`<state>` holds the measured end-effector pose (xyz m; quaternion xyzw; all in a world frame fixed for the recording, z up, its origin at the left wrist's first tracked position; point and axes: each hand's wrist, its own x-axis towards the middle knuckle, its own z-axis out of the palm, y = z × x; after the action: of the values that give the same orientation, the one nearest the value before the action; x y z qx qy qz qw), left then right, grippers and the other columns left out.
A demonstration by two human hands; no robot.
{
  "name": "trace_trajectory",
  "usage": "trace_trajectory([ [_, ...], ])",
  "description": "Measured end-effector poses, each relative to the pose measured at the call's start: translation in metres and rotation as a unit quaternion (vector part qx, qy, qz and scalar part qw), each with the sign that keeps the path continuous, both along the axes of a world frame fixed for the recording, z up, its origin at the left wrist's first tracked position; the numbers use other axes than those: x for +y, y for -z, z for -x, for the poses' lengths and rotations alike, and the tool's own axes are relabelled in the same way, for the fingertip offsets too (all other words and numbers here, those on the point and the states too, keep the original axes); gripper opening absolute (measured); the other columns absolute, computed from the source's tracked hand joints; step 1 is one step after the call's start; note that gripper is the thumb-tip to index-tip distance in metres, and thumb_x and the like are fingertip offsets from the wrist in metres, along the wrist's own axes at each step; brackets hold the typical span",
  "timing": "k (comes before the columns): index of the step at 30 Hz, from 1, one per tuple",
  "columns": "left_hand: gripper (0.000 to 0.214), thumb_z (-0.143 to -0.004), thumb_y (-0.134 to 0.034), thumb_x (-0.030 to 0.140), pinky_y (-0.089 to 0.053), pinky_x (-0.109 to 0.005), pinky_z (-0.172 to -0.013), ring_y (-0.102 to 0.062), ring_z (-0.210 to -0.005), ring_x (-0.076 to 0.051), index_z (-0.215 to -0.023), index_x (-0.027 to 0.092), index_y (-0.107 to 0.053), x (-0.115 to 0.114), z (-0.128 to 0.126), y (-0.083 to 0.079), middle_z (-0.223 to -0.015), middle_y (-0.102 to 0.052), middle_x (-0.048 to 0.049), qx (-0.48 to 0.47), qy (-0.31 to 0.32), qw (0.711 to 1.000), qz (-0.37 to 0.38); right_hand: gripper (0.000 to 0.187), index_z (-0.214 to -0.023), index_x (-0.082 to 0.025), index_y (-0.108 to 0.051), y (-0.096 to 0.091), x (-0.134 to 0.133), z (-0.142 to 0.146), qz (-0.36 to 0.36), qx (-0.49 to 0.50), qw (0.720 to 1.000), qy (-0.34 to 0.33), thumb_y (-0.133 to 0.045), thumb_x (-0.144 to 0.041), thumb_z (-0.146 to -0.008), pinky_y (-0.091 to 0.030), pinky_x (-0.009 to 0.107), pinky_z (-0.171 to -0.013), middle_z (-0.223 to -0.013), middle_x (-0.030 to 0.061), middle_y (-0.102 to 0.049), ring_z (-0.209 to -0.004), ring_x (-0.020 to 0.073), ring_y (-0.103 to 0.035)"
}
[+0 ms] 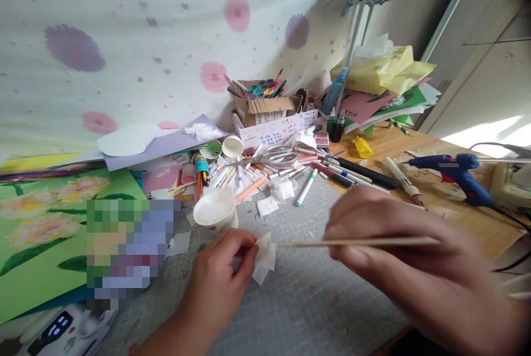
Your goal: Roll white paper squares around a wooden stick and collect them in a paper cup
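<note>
Between the thumb and fingers of my left hand [222, 276] is pinched a small piece of white tissue paper [265, 259], its corners hanging free to the right. My right hand [398, 256] is closed around a thin wooden stick [307, 244], held level. The stick's tip points left and reaches the tissue's right edge; whether they touch I cannot tell. Just behind my left hand stands a white paper cup [214, 208] with something whitish in it. Cut tissue squares [276, 198] lie on the grey cutting mat [309, 303] beyond my hands.
Markers and pens [307, 187] lie heaped at the mat's back, with scissors [282, 157] on top. A blue glue gun [460, 171] with a cable rests at right. A green flower painting [45, 223] covers the left side. Behind stands a cardboard box [267, 110] of art supplies.
</note>
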<state>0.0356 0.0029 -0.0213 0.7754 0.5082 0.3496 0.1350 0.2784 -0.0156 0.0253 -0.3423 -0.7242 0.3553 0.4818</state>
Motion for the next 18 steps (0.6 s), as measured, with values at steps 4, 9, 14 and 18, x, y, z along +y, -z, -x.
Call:
trace_trajectory([
  [4, 0.013, -0.081, -0.055, 0.016, -0.047, -0.024, -0.055, -0.064, -0.059, -0.016, -0.071, 0.024, -0.060, -0.001, -0.002, -0.003, -0.069, -0.069, 0.0030, -0.013, -0.021, 0.999, 0.036, 0.008, -0.080, -0.019, -0.066, -0.004, 0.029, 0.018, -0.015, -0.014, 0.999, -0.026, -0.063, -0.019, -0.087, -0.048, 0.028, -0.065, -0.074, 0.0034, -0.064, -0.073, 0.0168, -0.060],
  [9, 0.014, -0.083, -0.054, 0.019, -0.047, -0.025, -0.058, -0.064, -0.063, -0.016, -0.072, 0.023, -0.061, -0.002, -0.003, -0.004, -0.072, -0.070, 0.0017, -0.033, -0.014, 0.997, 0.066, 0.008, -0.079, -0.014, -0.067, 0.019, 0.035, 0.023, -0.007, -0.041, 0.997, -0.064, -0.065, -0.017, -0.085, -0.048, 0.025, -0.066, -0.076, 0.0045, -0.063, -0.072, 0.0143, -0.059],
  [14, 0.013, -0.085, -0.054, 0.021, -0.047, -0.025, -0.059, -0.063, -0.065, -0.016, -0.075, 0.023, -0.062, -0.004, -0.002, -0.003, -0.075, -0.069, 0.0008, -0.075, 0.002, 0.993, 0.093, 0.008, -0.080, -0.015, -0.067, 0.024, 0.038, 0.029, -0.026, -0.057, 0.996, -0.068, -0.063, -0.016, -0.086, -0.048, 0.026, -0.067, -0.077, 0.0048, -0.064, -0.073, 0.0145, -0.060],
  [18, 0.013, -0.084, -0.056, 0.024, -0.048, -0.025, -0.059, -0.062, -0.066, -0.017, -0.074, 0.021, -0.064, -0.004, -0.002, -0.003, -0.078, -0.069, -0.0008, -0.135, -0.003, 0.981, 0.139, 0.009, -0.080, -0.015, -0.066, 0.027, 0.040, 0.031, -0.017, -0.094, 0.992, -0.085, -0.061, -0.016, -0.087, -0.049, 0.027, -0.069, -0.080, 0.0061, -0.064, -0.075, 0.0156, -0.060],
])
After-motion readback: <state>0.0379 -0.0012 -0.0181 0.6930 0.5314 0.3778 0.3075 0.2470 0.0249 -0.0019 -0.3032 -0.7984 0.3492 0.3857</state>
